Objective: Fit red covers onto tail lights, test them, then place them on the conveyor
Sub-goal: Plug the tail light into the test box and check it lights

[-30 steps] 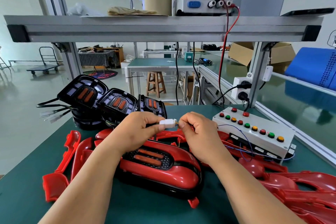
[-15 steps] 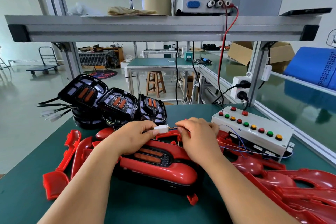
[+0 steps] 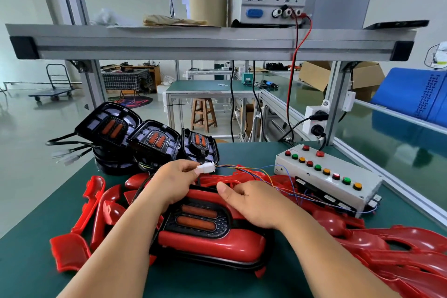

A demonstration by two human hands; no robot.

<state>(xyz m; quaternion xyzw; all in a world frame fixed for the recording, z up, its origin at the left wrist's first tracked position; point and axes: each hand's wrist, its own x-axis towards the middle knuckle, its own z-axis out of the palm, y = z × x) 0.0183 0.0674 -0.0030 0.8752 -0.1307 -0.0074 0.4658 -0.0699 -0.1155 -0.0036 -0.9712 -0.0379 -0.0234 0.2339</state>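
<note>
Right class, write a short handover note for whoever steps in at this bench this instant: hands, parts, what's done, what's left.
Left hand pinches the white connector, whose wires run towards the button box.
Right hand is over the covered tail light, fingers curled; whether it holds anything, can't tell.
Done: red cover on this light.
Left: test it, pass it on. Bare lights and loose covers are untouched.

Power supply [image 3: 273, 7] cut off at top (its labels blurred); red covers [image 3: 423, 273] run past right edge.
</note>
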